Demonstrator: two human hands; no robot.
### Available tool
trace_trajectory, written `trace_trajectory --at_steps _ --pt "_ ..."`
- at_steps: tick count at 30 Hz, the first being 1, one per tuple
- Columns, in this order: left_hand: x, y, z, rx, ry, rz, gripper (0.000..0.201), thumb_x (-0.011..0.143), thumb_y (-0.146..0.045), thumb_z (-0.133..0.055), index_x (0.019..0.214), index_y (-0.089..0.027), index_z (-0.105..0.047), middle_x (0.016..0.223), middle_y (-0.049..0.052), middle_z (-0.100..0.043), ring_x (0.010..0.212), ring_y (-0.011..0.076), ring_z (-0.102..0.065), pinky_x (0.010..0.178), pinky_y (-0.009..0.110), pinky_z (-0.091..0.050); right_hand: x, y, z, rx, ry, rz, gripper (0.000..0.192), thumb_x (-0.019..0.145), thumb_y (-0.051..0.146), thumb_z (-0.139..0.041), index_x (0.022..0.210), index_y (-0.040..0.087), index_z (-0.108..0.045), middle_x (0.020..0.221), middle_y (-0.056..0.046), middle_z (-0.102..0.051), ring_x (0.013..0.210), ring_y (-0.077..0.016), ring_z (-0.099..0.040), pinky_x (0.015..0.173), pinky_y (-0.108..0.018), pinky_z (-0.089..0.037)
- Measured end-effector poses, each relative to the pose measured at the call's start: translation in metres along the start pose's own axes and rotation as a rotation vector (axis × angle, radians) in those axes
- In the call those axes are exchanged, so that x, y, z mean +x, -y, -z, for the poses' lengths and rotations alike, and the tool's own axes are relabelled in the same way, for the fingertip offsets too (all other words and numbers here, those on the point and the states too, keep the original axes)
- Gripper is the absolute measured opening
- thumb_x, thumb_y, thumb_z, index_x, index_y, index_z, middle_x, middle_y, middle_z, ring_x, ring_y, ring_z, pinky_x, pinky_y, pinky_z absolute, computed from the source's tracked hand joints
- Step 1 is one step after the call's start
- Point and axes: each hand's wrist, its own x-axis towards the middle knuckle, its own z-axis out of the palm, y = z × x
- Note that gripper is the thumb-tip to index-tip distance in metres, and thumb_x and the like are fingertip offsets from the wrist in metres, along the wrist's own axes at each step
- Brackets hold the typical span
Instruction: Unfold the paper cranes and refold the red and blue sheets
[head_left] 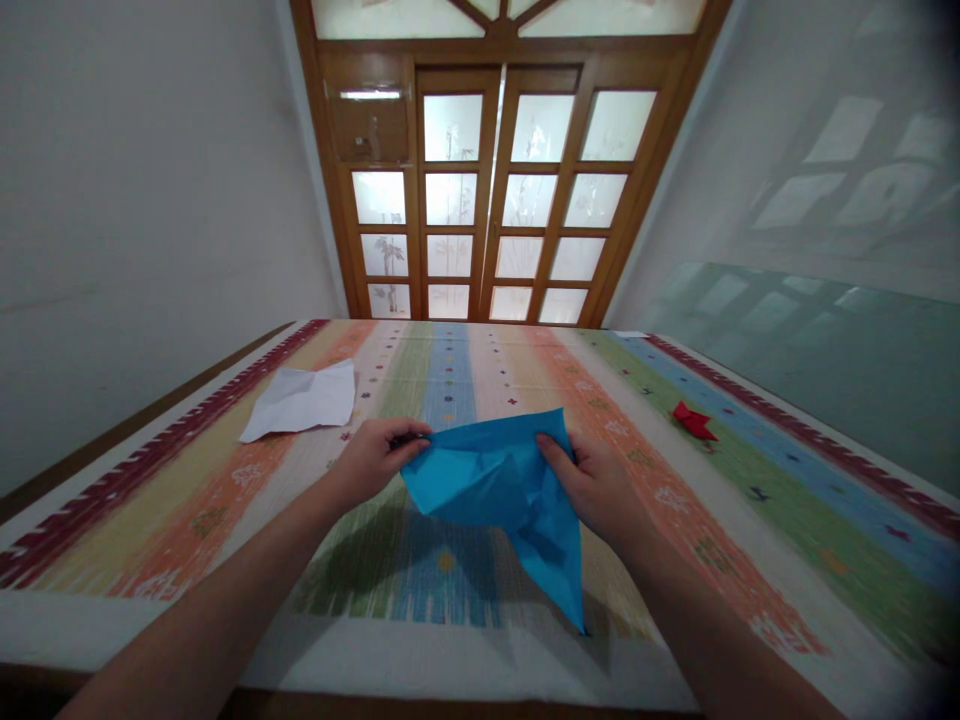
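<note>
A blue sheet of paper [501,492], partly folded, is lifted just above a striped tablecloth. My left hand [373,456] pinches its upper left edge. My right hand [598,486] grips its right side, thumb on top. One long corner of the paper hangs down toward the table's near edge.
A creased white paper [301,401] lies at the back left of the striped tablecloth [720,560]. A small red folded paper figure [693,421] sits at the right. Wooden glazed doors [491,190] stand behind the table, with a glass panel [825,350] along the right wall.
</note>
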Motion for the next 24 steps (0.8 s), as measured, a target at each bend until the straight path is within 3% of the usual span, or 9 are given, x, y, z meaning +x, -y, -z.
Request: trace_trajectory --at_steps 4,8,10,13,16,18,21,24 --pt "0.000 0.004 -0.008 0.035 -0.021 0.016 0.027 0.094 -0.031 -0.060 0.115 -0.019 -0.071 0.082 0.003 -0.071 0.069 0.0157 -0.065 0.063 0.026 -0.051 0.004 -0.008 -0.006 0.012 0.031 -0.012 0.042 0.097 0.053 -0.046 0.076 0.020 -0.063 0.067 -0.002 -0.063 0.064 -0.0203 -0.059 0.058 -0.029 -0.038" --pt "-0.007 -0.011 -0.014 0.242 -0.253 -0.224 0.025 0.096 -0.028 -0.058 0.118 -0.019 -0.067 0.112 0.010 -0.071 0.105 0.0232 -0.065 0.094 0.040 -0.052 0.006 -0.016 -0.011 -0.104 0.012 0.019 0.040 0.098 0.048 -0.045 0.071 0.021 -0.057 0.065 -0.001 -0.061 0.064 -0.0202 -0.060 0.059 -0.029 -0.035" --pt "-0.013 -0.023 -0.017 0.313 -0.300 -0.352 0.026 0.098 -0.027 -0.055 0.121 -0.019 -0.065 0.114 0.012 -0.070 0.110 0.0246 -0.063 0.099 0.044 -0.050 0.006 -0.018 -0.013 -0.161 -0.011 0.033 0.040 0.098 0.047 -0.045 0.069 0.021 -0.054 0.062 -0.001 -0.059 0.063 -0.0196 -0.059 0.059 -0.029 -0.033" --pt "-0.022 -0.039 -0.025 0.344 -0.165 -0.509 0.041 0.095 -0.035 -0.061 0.132 -0.017 -0.058 0.122 0.014 -0.068 0.115 0.0280 -0.061 0.105 0.049 -0.046 0.002 -0.015 -0.015 -0.201 -0.017 0.066 0.039 0.099 0.045 -0.046 0.068 0.021 -0.052 0.061 0.000 -0.058 0.062 -0.0186 -0.057 0.058 -0.029 -0.031" --pt "-0.028 -0.045 -0.037 0.332 -0.075 -0.552 0.058 0.091 -0.041 -0.068 0.140 -0.015 -0.051 0.126 0.017 -0.067 0.118 0.0306 -0.059 0.108 0.053 -0.044 -0.003 -0.006 -0.019 -0.213 -0.002 0.113 0.037 0.099 0.043 -0.047 0.070 0.021 -0.053 0.061 0.001 -0.056 0.059 -0.0170 -0.056 0.058 -0.029 -0.029" --pt "-0.030 -0.045 -0.044 0.279 -0.042 -0.545 0.048 0.092 -0.037 -0.067 0.134 -0.017 -0.056 0.115 0.014 -0.071 0.109 0.0279 -0.063 0.102 0.050 -0.048 -0.007 -0.001 -0.021 -0.222 0.008 0.143 0.037 0.100 0.042 -0.047 0.070 0.021 -0.053 0.060 0.002 -0.054 0.058 -0.0161 -0.054 0.057 -0.029 -0.028" --pt "-0.031 -0.044 -0.051 0.159 0.002 -0.493 0.016 0.095 -0.027 -0.062 0.109 -0.020 -0.069 0.094 0.007 -0.073 0.089 0.0209 -0.067 0.084 0.037 -0.054 -0.008 0.002 -0.022 -0.217 0.005 0.170 0.037 0.100 0.042 -0.047 0.071 0.021 -0.054 0.059 0.002 -0.053 0.058 -0.0159 -0.054 0.057 -0.029 -0.029" --pt "-0.030 -0.044 -0.050 0.085 0.014 -0.490 0.009 0.094 -0.020 -0.061 0.094 -0.020 -0.070 0.089 0.006 -0.073 0.084 0.0185 -0.067 0.077 0.032 -0.053 -0.004 -0.004 -0.018 -0.173 -0.036 0.143 0.038 0.100 0.044 -0.047 0.072 0.020 -0.058 0.061 0.001 -0.056 0.058 -0.0167 -0.055 0.057 -0.028 -0.031"
